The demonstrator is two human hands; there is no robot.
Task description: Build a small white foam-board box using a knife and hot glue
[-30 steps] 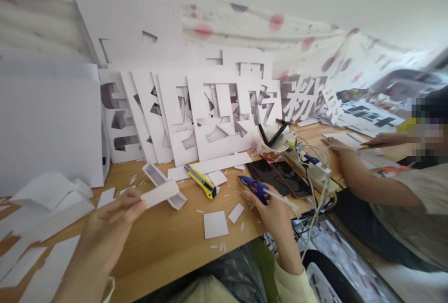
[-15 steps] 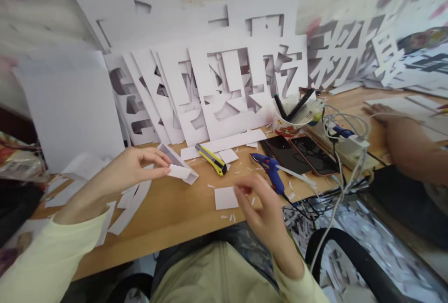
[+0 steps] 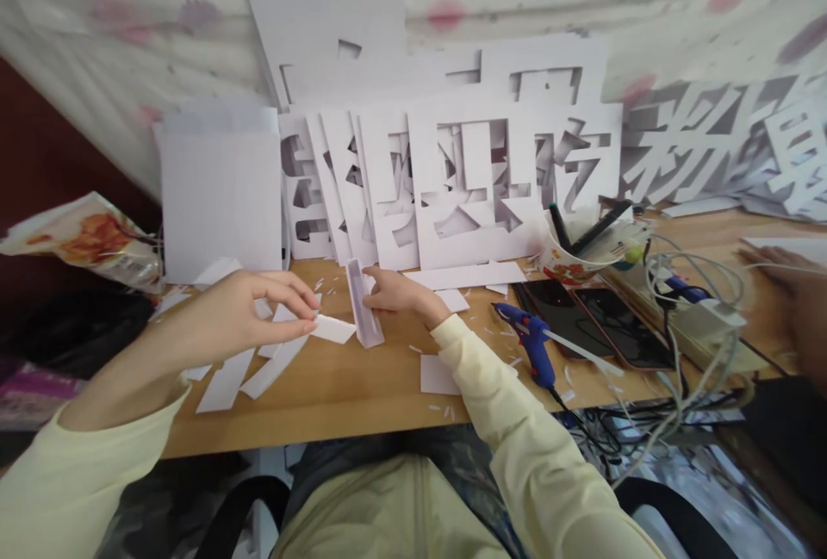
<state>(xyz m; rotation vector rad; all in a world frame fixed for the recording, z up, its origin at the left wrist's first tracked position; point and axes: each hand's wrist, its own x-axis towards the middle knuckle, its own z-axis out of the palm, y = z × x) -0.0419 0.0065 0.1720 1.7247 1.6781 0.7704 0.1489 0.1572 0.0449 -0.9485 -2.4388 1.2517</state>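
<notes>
My left hand [image 3: 275, 305] pinches a short white board strip [image 3: 334, 330] between thumb and fingertips, above the wooden table. Just right of that strip, a narrow white open-topped tray piece [image 3: 367, 325] with raised side walls lies lengthwise away from me. My right hand [image 3: 394, 292] reaches across and grips its right wall, index finger along the far part and thumb lower down. A blue glue gun [image 3: 531, 342] with a white glue stick in it rests to the right of my forearm. The yellow cutter seen earlier is hidden now.
Cut-out white boards [image 3: 465, 171] lean against the wall. Right of them stand a paper cup [image 3: 568, 257] with pens, two phones [image 3: 624, 326] and tangled cables [image 3: 672, 318]. White strips [image 3: 226, 382] lie at left, a white rectangle [image 3: 439, 375] nearer me. Another person's hand [image 3: 785, 266] is far right.
My right hand has moved left from beside the white rectangle to the tray piece, which now points more straight away from me. My left hand still holds the strip. The view has swung left.
</notes>
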